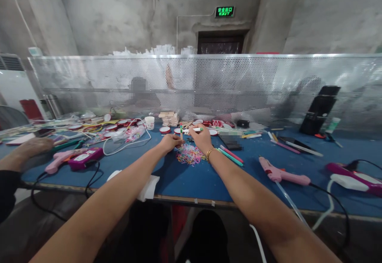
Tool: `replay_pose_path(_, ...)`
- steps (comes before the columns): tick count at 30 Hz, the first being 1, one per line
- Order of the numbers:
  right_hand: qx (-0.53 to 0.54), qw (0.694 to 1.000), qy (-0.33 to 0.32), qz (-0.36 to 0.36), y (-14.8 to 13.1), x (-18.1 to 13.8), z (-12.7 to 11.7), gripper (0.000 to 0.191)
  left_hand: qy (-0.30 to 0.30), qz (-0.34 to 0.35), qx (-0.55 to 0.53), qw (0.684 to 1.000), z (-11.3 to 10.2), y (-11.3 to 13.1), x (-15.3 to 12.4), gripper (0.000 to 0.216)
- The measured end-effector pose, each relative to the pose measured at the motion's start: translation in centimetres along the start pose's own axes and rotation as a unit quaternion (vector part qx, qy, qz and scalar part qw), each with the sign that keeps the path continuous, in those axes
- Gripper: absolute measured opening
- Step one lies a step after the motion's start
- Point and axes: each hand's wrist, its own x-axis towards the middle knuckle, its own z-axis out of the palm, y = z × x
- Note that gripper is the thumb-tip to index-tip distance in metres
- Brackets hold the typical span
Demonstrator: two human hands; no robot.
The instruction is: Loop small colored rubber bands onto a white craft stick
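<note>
My left hand (170,141) is closed around a thin wooden stick (181,130) that stands upright with coloured bands near its top. My right hand (202,137) is closed on a white and green stick (194,129) lying roughly level, its tip close to the upright one. Both hands hover just above a heap of small coloured rubber bands (189,154) on the blue table (191,183). A gold bracelet (210,152) circles my right wrist.
A pink glue gun (280,174) with a cable lies to the right, another pink one (61,158) and a magenta box (85,158) to the left. Coloured sticks (231,154), a phone (229,141), red-and-white discs (164,129) and a cup (149,122) sit further back. Another person's hand (32,147) rests at far left. A perforated metal screen (268,84) backs the table.
</note>
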Motion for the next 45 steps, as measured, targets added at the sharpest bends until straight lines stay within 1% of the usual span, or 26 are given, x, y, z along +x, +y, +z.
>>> replay_pose_path(4,-0.002,1.000,0.008,-0.001,0.04,0.12,0.02,0.012,0.007,-0.002,0.002,1.000,-0.04,0.04,0.08,0.035)
replay_pose_path(9,0.002,1.000,-0.011,-0.002,0.11,0.05,0.15,0.015,-0.002,0.010,0.011,1.000,-0.12,-0.27,0.27,0.034)
replay_pose_path(13,-0.006,1.000,0.006,-0.003,0.10,0.07,0.02,0.011,0.004,0.015,0.005,1.000,-0.14,-0.64,0.52,0.034)
replay_pose_path(16,-0.012,1.000,0.008,-0.004,-0.15,0.04,-0.06,0.013,0.002,0.013,0.004,1.000,-0.13,-0.78,0.64,0.035)
replay_pose_path(20,-0.017,1.000,-0.001,-0.012,-0.27,-0.01,-0.08,0.016,-0.009,0.013,0.006,1.000,-0.13,-0.68,0.61,0.036)
replay_pose_path(24,-0.018,1.000,0.010,-0.002,0.04,0.14,-0.12,0.013,0.003,0.004,0.008,1.000,-0.15,-0.66,0.60,0.036)
replay_pose_path(32,-0.004,1.000,-0.001,-0.013,0.26,0.14,0.08,0.016,-0.010,0.014,-0.003,1.000,-0.10,-0.73,0.66,0.036)
replay_pose_path(37,-0.017,1.000,0.016,-0.005,0.57,0.32,0.02,0.012,-0.005,0.001,-0.004,1.000,-0.06,-0.35,0.43,0.034)
replay_pose_path(42,-0.013,1.000,-0.002,-0.015,0.50,0.22,0.12,0.016,-0.007,0.004,-0.002,1.000,-0.06,-0.43,0.42,0.033)
replay_pose_path(45,-0.015,1.000,0.015,-0.004,0.66,0.27,0.14,0.013,0.000,-0.003,-0.009,1.000,-0.08,-0.37,0.37,0.031)
